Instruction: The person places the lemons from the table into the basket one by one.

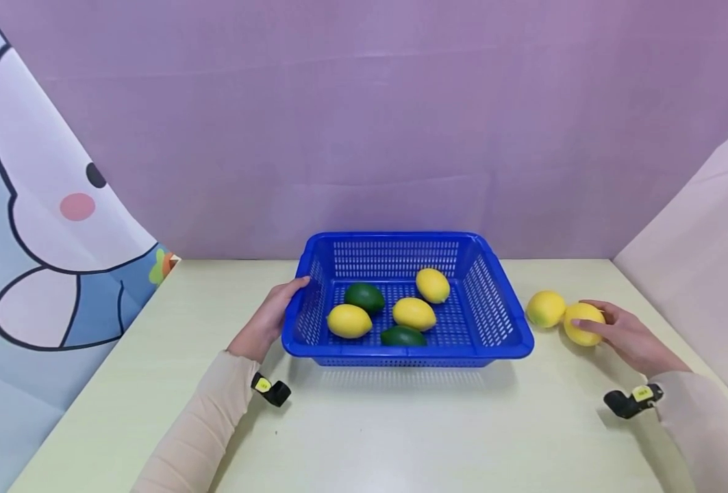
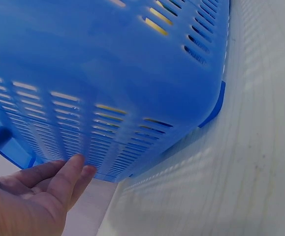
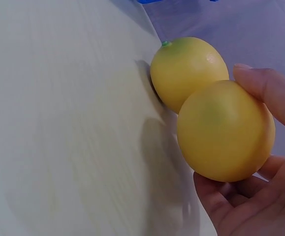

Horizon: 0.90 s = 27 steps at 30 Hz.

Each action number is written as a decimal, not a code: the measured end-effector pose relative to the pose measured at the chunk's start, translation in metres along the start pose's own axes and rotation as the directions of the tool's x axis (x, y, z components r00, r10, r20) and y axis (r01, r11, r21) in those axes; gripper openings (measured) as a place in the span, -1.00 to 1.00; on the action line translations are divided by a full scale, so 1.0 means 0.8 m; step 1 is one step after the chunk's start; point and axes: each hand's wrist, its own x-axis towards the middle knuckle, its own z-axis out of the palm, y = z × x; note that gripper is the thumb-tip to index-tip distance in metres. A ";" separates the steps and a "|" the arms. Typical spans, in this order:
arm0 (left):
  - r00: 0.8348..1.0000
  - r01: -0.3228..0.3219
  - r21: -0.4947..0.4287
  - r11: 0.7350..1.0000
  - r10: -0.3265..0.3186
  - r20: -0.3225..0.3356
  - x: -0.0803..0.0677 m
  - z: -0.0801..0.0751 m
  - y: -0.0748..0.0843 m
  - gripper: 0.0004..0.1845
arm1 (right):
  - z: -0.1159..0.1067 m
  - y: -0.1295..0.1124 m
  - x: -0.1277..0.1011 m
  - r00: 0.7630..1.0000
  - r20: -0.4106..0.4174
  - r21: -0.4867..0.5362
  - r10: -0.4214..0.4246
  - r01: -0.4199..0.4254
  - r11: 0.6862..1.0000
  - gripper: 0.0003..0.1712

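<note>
As both wrists are seen low over the tabletop [image 1: 400, 431], the scene is logged near to far:

right grip: the right hand [image 1: 631, 339] is curled round the held lemon [image 1: 583, 323]; thumb and fingers are seen wrapped on it in the right wrist view, palm below.

held lemon, position: kept at the right of the tabletop, well outside the basket; whether it is lifted clear or resting on the surface cannot be told.

held lemon, handling: judged light and firm; smooth, slightly glossy skin, so somewhat slippery. No fragile parts are seen. Best taken across the fat middle, not by the tapered ends.

second lemon [image 1: 545, 309]: lying on the tabletop just beside the held one, touching or nearly so; a small green tip is shown in the right wrist view [image 3: 189, 71]. It rolls easily if nudged, by judgement.

left grip: the left hand [image 1: 274, 316] is laid against the left wall of the blue basket [image 1: 499, 311]; fingers look relaxed and fairly straight along the slotted plastic, nothing pinched.

blue basket, handling: thin perforated plastic, judged light and a little flexible; the rolled rim is the sound place for a hold. It is standing flat at mid tabletop.

basket contents: three yellow lemons [image 1: 413, 313] and two green fruits [image 1: 365, 297] are lying loose on the floor of it, apt to shift if it is tilted.

far: purple backdrop [image 1: 370, 123] behind the tabletop.
</note>
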 end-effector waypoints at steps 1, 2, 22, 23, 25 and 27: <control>1.000 -0.002 -0.002 1.000 0.002 -0.001 0.000 0.000 0.000 -0.36 | 0.000 -0.001 0.000 1.000 0.001 0.014 0.002 -0.002 1.000 -0.42; 1.000 -0.007 0.003 1.000 0.007 0.004 0.000 0.000 0.000 -0.36 | -0.001 -0.001 0.000 1.000 0.002 0.024 0.006 -0.007 1.000 -0.46; 1.000 -0.015 0.007 1.000 0.015 0.017 0.001 -0.001 -0.001 -0.35 | -0.011 -0.014 0.003 0.998 -0.004 0.058 -0.069 0.069 0.996 -0.67; 1.000 -0.018 0.003 1.000 0.018 0.020 0.001 -0.001 -0.001 -0.36 | -0.012 -0.014 0.003 0.997 -0.003 0.058 -0.077 0.077 0.995 -0.68; 0.999 -0.024 -0.006 1.000 0.024 0.029 0.001 -0.003 -0.001 -0.36 | -0.012 -0.014 0.004 0.995 -0.006 0.052 -0.096 0.096 0.994 -0.68; 0.999 -0.028 -0.013 1.000 0.029 0.039 0.001 -0.004 -0.002 -0.36 | -0.012 -0.014 0.004 0.992 -0.008 0.067 -0.128 0.128 0.989 -0.69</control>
